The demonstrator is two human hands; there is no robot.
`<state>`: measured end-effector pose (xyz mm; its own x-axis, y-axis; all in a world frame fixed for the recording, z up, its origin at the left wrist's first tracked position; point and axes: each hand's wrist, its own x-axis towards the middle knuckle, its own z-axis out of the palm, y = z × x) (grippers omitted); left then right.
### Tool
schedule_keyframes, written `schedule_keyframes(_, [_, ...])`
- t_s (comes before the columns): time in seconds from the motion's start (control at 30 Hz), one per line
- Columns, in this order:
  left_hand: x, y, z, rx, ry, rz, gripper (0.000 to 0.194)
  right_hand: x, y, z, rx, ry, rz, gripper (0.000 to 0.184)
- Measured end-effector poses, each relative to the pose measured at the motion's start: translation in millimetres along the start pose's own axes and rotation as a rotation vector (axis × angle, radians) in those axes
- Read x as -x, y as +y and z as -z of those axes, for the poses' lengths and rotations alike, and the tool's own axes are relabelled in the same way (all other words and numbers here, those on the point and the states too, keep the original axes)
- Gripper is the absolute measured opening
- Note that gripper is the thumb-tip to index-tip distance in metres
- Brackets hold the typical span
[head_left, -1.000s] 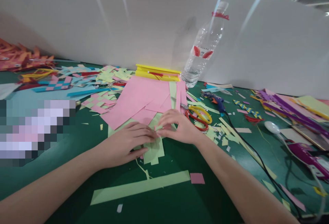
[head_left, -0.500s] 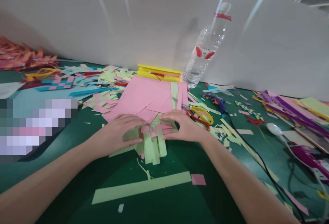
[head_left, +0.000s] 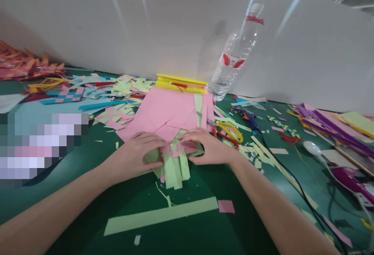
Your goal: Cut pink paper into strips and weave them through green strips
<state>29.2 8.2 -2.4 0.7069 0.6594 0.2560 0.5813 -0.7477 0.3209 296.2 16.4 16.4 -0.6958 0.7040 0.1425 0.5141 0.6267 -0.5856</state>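
Observation:
A small woven piece of light-green and pink paper strips (head_left: 174,160) lies on the green table (head_left: 204,231) in front of me. My left hand (head_left: 137,155) rests on its left side, fingers curled and pressing the green strips down. My right hand (head_left: 209,147) holds its right side, fingertips pinched on the ends of the pink strips. The green strips hang loose toward me below both hands. Behind the weave lies a stack of pink paper sheets (head_left: 166,112).
A long green strip (head_left: 160,216) and a pink square (head_left: 226,206) lie nearer me. Yellow-and-red scissors (head_left: 228,130) sit right of my right hand, beside a glue gun (head_left: 247,114) with a black cord. A clear bottle (head_left: 233,58) stands at the white wall. Paper scraps cover left and right.
Both hands moved apart from the middle, uncovering the woven pink and green strips. The right fingertips then drew in a little on the pink strip ends.

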Motion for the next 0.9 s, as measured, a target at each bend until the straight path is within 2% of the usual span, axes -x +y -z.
schedule_keyframes(0.2, [-1.4, 3.8, 0.2, 0.010, 0.027, -0.005, 0.027, -2.6, 0.0, -3.2, 0.006, 0.022, 0.012, 0.041])
schedule_keyframes(0.9, [1.4, 0.1, -4.3, 0.100, 0.013, 0.068, 0.036, -5.1, -0.3, -4.6, -0.028, 0.009, 0.024, 0.032])
